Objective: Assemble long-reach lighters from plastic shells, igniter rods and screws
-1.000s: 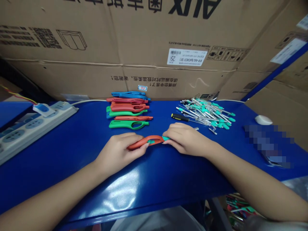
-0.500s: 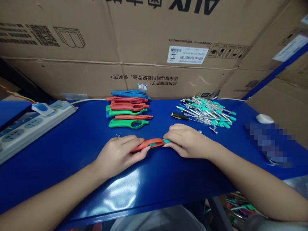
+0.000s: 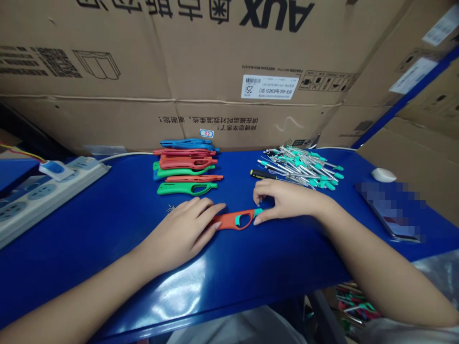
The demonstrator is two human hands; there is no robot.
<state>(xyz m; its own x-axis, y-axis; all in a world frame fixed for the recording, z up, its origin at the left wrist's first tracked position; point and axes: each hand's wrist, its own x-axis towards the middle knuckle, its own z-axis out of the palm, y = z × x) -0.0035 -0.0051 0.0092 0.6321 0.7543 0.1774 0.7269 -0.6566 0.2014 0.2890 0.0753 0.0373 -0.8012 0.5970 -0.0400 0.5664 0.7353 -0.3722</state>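
Note:
An orange long-necked lighter [image 3: 229, 221] lies flat and level just above or on the blue table; I cannot tell which. A teal trigger shows in its loop and a teal piece at its right end. My left hand [image 3: 191, 224] covers the lighter's left end, with thumb and fingers closed around it. My right hand [image 3: 278, 200] is by the teal end, thumb tip beside it and the curled fingers apart from the thumb. Whatever lies under the right palm is hidden. Behind are stacked green, orange, red and blue lighter bodies [image 3: 184, 189].
A pile of metal lighter tubes with teal ends [image 3: 311, 167] lies at the back right, beside a black-and-yellow screwdriver [image 3: 263, 174]. Small metal bits [image 3: 171, 209] sit near my left hand. A power strip [image 3: 53, 191] is on the left, a phone [image 3: 389, 210] on the right. Cardboard [image 3: 201, 110] stands behind.
The lighter has turned to show its broad side and moved slightly right. My right hand's fingers have opened away from the teal end. My left fingers have straightened somewhat. The view has shifted slightly.

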